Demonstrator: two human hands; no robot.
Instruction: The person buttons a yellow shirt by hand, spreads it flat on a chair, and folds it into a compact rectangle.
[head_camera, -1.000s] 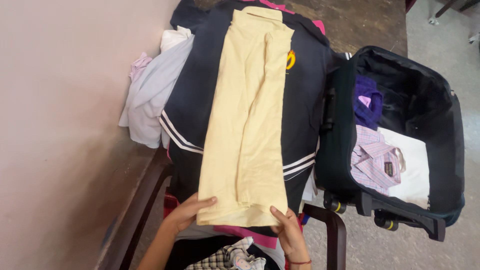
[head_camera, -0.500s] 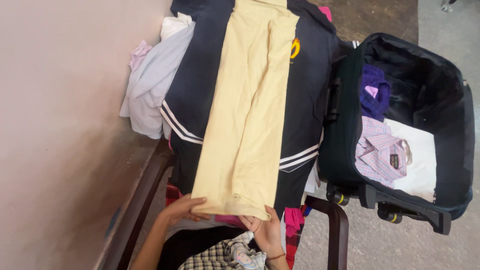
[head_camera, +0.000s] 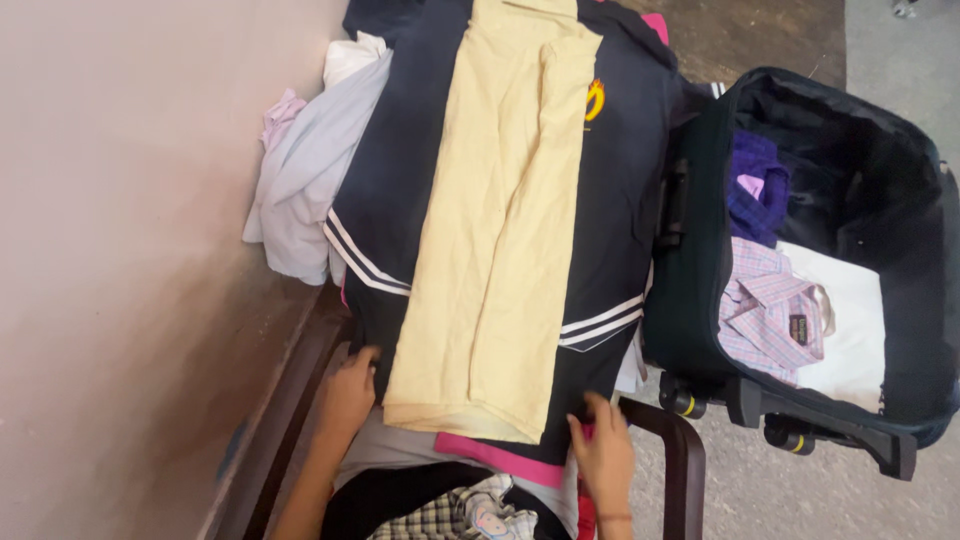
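A pale yellow folded shirt (head_camera: 505, 220) lies lengthwise on a dark navy garment (head_camera: 610, 190) with white stripes. Both rest on a heap of clothes on a wooden chair. My left hand (head_camera: 349, 388) lies at the left lower edge of the navy garment, fingers curled against the pile. My right hand (head_camera: 605, 450) is at the right lower edge, fingers touching the navy and pink cloth. Neither hand touches the yellow shirt now.
An open dark suitcase (head_camera: 700, 300) stands to the right, holding a pink checked shirt (head_camera: 765, 315), a white garment (head_camera: 855, 330) and purple cloth (head_camera: 755, 185). Pale grey clothes (head_camera: 305, 170) hang left by the wall (head_camera: 130, 250). The chair arm (head_camera: 680, 450) curves beside my right hand.
Both hands have let go of the yellow shirt's lower hem and moved outward to the edges of the navy garment beneath. The view shifted slightly.
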